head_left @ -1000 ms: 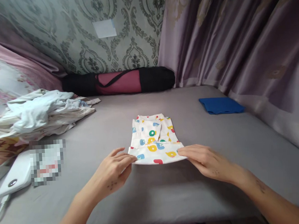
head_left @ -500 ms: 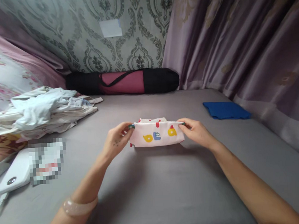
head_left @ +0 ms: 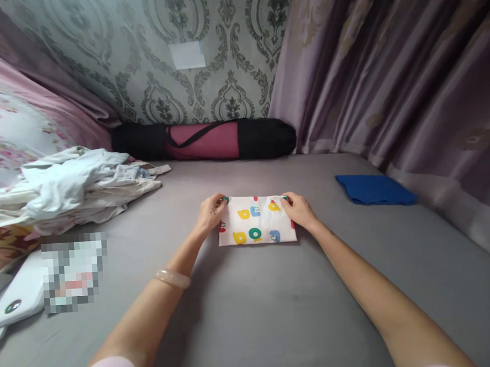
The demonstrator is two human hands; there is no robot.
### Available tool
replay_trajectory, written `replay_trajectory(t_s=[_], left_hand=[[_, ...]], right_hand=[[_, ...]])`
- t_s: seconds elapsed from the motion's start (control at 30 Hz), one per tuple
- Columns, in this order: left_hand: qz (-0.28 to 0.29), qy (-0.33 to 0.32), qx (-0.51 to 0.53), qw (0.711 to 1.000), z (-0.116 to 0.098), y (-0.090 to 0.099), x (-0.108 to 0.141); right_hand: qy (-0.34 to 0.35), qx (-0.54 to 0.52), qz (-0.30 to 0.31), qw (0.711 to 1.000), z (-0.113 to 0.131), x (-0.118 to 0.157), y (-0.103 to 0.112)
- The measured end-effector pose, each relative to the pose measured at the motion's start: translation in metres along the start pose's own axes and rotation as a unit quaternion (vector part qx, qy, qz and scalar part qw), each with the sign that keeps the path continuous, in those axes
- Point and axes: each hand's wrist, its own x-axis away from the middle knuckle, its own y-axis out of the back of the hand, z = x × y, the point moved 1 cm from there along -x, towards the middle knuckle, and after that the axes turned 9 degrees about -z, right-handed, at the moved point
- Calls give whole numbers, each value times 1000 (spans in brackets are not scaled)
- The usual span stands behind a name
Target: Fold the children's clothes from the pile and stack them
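one pale bracelet [head_left: 174, 278] circles the left forearm, nearest us. just past it, the left hand [head_left: 212, 212] pinches the far left corner of the printed cloth [head_left: 258, 220] and the right hand [head_left: 300, 210] grips the far right corner; the cloth sits mid-bed on the grey sheet [head_left: 256, 310]. half a second ago we saw its flap standing up between the hands; now it is laid over, away from us, leaving a compact rectangle, so we judge the folding one layer further along. its yellow, blue, red and green shapes look letter-like, but we cannot read the tiny marks inside the blue ones.

to the left, a white device [head_left: 19, 291] bears a dark oval badge too small for us to read, and the packet [head_left: 74, 277] beside it is pixelated. farther off we find piled clothes [head_left: 74, 180], a folded blue cloth [head_left: 374, 190], then a long bag [head_left: 205, 140]. the wall paper sheet [head_left: 188, 55] shows us no legible writing.
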Motion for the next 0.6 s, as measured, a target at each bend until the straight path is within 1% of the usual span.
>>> replay_trajectory(t_s=[0.1, 0.2, 0.37, 0.43, 0.5, 0.57, 0.6], left_hand=[[2, 8, -22, 1000, 5, -8, -4], [1, 13, -39, 999, 8, -15, -5], [-21, 22, -52, 998, 13, -23, -4], [-27, 8, -54, 998, 17, -24, -4], [-42, -21, -62, 997, 19, -22, -1], [-66, -56, -81, 993, 18, -17, 5], [-75, -76, -94, 990, 15, -14, 10]], right_hand=[[1, 46, 5, 999, -2, -3, -6], [-14, 93, 19, 995, -2, -4, -8], [-32, 159, 40, 986, 3, -1, -8], [-35, 180, 50, 982, 6, 0, -5], [-39, 202, 59, 977, 11, 3, -1], [-31, 223, 49, 973, 17, 8, 3], [-14, 227, 39, 973, 22, 10, 5]])
